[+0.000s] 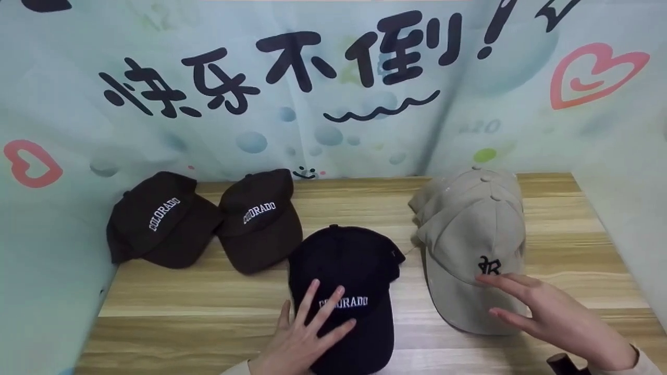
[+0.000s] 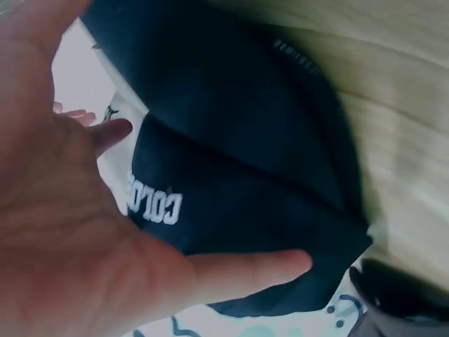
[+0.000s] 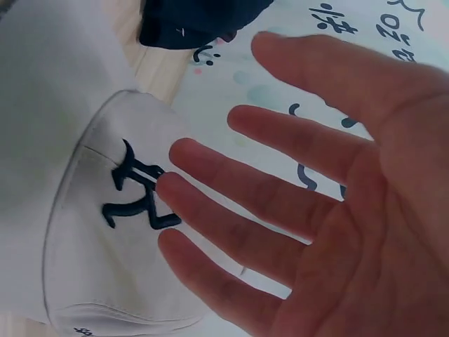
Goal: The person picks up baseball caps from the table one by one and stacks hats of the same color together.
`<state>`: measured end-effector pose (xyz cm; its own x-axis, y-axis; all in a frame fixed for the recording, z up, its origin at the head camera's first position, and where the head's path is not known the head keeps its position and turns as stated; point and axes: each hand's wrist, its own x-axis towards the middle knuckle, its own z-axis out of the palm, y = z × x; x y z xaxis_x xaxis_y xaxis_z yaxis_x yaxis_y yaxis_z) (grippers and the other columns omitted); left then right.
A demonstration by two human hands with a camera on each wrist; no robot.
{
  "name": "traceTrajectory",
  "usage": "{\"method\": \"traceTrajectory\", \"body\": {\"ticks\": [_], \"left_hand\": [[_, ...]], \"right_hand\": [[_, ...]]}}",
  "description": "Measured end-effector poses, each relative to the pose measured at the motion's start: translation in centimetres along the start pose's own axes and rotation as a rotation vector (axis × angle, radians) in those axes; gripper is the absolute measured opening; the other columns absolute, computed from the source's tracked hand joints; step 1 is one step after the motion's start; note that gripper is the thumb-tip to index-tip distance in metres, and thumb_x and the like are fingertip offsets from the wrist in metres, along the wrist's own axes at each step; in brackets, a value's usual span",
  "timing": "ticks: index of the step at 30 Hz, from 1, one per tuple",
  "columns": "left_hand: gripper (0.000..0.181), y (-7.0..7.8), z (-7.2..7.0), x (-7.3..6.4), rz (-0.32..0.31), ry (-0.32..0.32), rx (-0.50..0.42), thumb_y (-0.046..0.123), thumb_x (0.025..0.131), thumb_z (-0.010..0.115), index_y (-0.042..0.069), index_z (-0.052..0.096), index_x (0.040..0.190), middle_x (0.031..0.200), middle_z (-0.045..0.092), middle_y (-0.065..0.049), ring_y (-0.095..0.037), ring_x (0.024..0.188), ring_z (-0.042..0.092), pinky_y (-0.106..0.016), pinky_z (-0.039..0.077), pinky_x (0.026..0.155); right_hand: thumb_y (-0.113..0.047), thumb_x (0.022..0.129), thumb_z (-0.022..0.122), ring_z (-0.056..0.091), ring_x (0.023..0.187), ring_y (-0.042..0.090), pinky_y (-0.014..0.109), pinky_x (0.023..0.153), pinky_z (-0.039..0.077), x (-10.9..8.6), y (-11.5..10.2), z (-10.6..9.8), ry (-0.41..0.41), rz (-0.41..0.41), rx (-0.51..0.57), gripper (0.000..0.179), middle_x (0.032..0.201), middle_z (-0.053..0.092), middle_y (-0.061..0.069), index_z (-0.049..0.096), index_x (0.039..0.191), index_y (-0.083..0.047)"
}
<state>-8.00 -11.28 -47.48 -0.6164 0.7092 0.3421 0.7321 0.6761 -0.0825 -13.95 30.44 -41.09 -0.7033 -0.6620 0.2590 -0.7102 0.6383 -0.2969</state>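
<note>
Nearest, one sleeve (image 1: 237, 369) and then another (image 1: 646, 362) are cut off by the lower edge. Beside the right one, a dark stub (image 1: 561, 363) is also cropped, too much so to tell what it is. The left hand (image 1: 299, 336) is spread over the navy cap (image 1: 338, 260), fingers apart and gripping nothing; whether the fingertips touch the cloth, I cannot tell. One fingertip hides part of the white lettering (the word reads COLORADO all the same).

The right hand (image 1: 563, 315), fingers extended and holding nothing, is at the front of the beige caps (image 1: 469, 229), partly covering the front one's black emblem (image 1: 489, 264); contact is unclear here too. Three beige crowns can be counted, one behind another, the rear two mostly hidden.

Farther back on the wooden table (image 1: 208, 323) are two brown caps (image 1: 161, 219), side by side, left of the beige ones. The right one's first letters are hard to make out.

Behind everything hangs one pale cloth (image 1: 198, 135) with four large black characters and two pink hearts (image 1: 560, 94); another black mark is cropped at the top left.
</note>
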Motion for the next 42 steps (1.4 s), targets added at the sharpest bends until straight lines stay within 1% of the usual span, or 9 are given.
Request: {"method": "traceTrajectory", "body": {"ticks": [3,7,10,15,20,26,32,38,42], "left_hand": [[0.103,-0.7,-0.1,0.8,-0.012,-0.094,-0.064,0.06,0.052,0.086,0.026,0.049,0.141,0.157,0.012,-0.019,-0.054,0.134,0.018,-0.066,0.047,0.075],[0.101,-1.8,-0.2,2.5,-0.047,-0.249,-0.152,0.044,0.059,0.09,0.024,0.043,0.145,0.159,0.0,-0.018,-0.055,0.137,0.005,-0.067,0.042,0.087],[0.096,-2.6,0.1,4.1,-0.049,-0.307,-0.149,0.042,0.063,0.089,0.023,0.043,0.146,0.159,-0.002,-0.02,-0.055,0.137,0.001,-0.062,0.039,0.094],[0.093,-4.2,0.8,6.9,-0.025,-0.358,-0.111,0.042,0.067,0.087,0.023,0.042,0.147,0.158,-0.006,-0.02,-0.055,0.137,-0.005,-0.055,0.036,0.101],[0.092,-5.5,1.3,9.2,-0.024,-0.388,-0.138,0.037,0.068,0.087,0.023,0.041,0.147,0.159,-0.011,-0.018,-0.052,0.138,-0.012,-0.054,0.028,0.106],[0.093,-6.8,2.1,11.1,-0.038,-0.385,-0.179,0.033,0.067,0.089,0.023,0.041,0.146,0.159,-0.012,-0.016,-0.049,0.138,-0.017,-0.053,0.025,0.109],[0.094,-7.7,2.5,12.9,-0.069,-0.427,-0.216,0.028,0.067,0.09,0.025,0.04,0.147,0.159,-0.017,-0.011,-0.044,0.138,-0.023,-0.051,0.022,0.11],[0.1,-8.4,1.7,13.7,-0.085,-0.454,-0.299,0.026,0.066,0.091,0.026,0.035,0.149,0.159,-0.02,-0.008,-0.042,0.139,-0.023,-0.059,0.021,0.108],[0.109,-9.4,0.2,13.1,-0.179,-0.48,-0.455,0.028,0.069,0.088,0.027,0.021,0.154,0.157,-0.023,-0.009,-0.041,0.139,-0.024,-0.066,0.008,0.107]], "right_hand": [[-0.013,0.076,0.082,0.063,0.101,0.019,0.01,0.089,0.038,-0.2,0.1,0.4,-0.026,-0.002,0.007,0.056,0.116,0.065,0.001,0.061,0.128,-0.01],[-0.017,0.077,0.081,0.064,0.1,0.018,0.02,0.084,0.047,-0.5,0.1,1.0,-0.059,0.003,0.005,0.056,0.115,0.066,0.002,0.06,0.129,-0.01],[-0.018,0.078,0.081,0.064,0.101,0.018,0.026,0.081,0.05,-0.6,0.0,1.4,-0.078,0.015,0.018,0.054,0.117,0.066,0.002,0.06,0.128,-0.009],[-0.018,0.08,0.08,0.063,0.103,0.019,0.03,0.081,0.052,-0.6,0.0,1.8,-0.097,0.024,0.035,0.052,0.12,0.064,0.004,0.061,0.127,-0.009],[-0.021,0.082,0.078,0.063,0.105,0.019,0.031,0.082,0.051,-0.7,0.0,1.9,-0.105,0.051,0.041,0.05,0.122,0.064,0.004,0.061,0.127,-0.01],[-0.022,0.081,0.079,0.063,0.103,0.021,0.031,0.081,0.052,-0.8,0.0,2.2,-0.09,0.038,0.031,0.051,0.12,0.065,0.006,0.061,0.127,-0.01],[-0.022,0.082,0.078,0.063,0.102,0.022,0.035,0.08,0.053,-0.3,-0.2,2.4,-0.107,0.031,0.052,0.048,0.12,0.065,0.006,0.062,0.126,-0.009],[-0.02,0.081,0.079,0.062,0.103,0.02,0.018,0.087,0.044,0.3,-0.2,2.4,-0.068,-0.017,0.048,0.05,0.12,0.064,0.004,0.061,0.127,-0.009],[-0.022,0.083,0.077,0.062,0.104,0.02,0.03,0.083,0.05,0.2,-0.3,2.6,-0.095,-0.002,0.055,0.049,0.121,0.064,0.004,0.061,0.128,-0.01]]}}
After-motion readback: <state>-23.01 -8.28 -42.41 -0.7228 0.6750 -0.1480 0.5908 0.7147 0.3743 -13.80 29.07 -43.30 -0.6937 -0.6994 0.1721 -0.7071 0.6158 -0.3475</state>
